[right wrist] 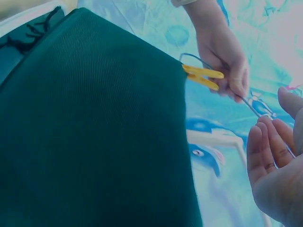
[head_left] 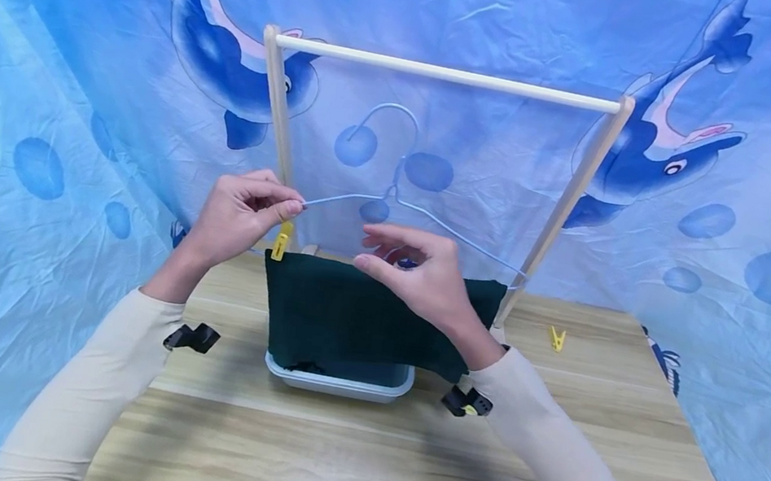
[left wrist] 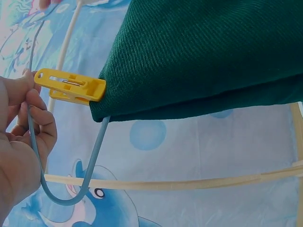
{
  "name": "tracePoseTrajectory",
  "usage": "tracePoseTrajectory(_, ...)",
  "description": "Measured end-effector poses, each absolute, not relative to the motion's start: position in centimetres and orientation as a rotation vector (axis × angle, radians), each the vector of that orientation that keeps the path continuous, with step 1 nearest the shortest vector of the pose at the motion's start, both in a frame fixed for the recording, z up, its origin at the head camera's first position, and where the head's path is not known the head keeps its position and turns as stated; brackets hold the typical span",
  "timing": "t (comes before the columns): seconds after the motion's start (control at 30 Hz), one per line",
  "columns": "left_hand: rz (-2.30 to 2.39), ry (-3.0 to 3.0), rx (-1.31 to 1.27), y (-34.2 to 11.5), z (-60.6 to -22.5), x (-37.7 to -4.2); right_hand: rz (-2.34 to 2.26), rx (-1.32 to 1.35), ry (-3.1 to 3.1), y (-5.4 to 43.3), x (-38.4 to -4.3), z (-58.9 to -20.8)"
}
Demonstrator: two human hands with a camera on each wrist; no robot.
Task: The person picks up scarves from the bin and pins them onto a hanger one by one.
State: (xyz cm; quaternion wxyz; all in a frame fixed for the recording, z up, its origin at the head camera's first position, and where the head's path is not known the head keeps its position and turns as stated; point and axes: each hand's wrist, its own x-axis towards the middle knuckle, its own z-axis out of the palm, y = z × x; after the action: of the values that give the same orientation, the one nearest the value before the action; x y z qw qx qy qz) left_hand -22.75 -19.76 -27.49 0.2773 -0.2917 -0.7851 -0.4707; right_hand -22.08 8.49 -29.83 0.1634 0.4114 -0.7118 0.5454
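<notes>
My left hand point(head_left: 242, 210) pinches the upper wire of a light blue wire hanger point(head_left: 456, 234) between thumb and fingers, left of the hook. A dark green cloth point(head_left: 346, 309) drapes over the hanger's lower bar. At its left corner a yellow clothespin point(head_left: 281, 242) grips the cloth, just below the left fingertips; in the left wrist view this clothespin point(left wrist: 71, 85) stands right beside the thumb. My right hand point(head_left: 418, 270) is raised in front of the hanger's middle, fingers loosely bent and apart from the thumb. Nothing lies in its palm in the right wrist view.
A rack with a white top rod point(head_left: 446, 74) and wooden posts stands behind the hanger. Below the cloth sits a white-rimmed basin point(head_left: 343, 387) with dark strands inside. Another yellow clothespin point(head_left: 557, 339) lies on the wooden table point(head_left: 339, 464) at the right.
</notes>
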Motion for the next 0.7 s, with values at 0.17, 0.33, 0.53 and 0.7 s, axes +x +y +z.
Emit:
tracePoseTrajectory(0.17,-1.264,-2.103,-0.783,-19.9,-27.4,-22.9,1.572,1.170,-1.971,11.4,-21.1,-29.5)
tracePoseTrajectory(0.33,-1.254,-2.102,-0.776,-20.0,-27.5,-22.9,1.530,1.060,-1.974,14.6,-20.4,-29.2)
tracePoseTrajectory(0.53,-1.250,-2.099,-0.774,-20.1,-27.6,-22.9,1.494,0.892,-1.968,18.6,-20.5,-28.9)
tracePoseTrajectory(0.7,-1.250,-2.092,-0.776,-20.1,-27.6,-22.9,1.437,0.703,-2.021,22.1,-21.2,-29.2)
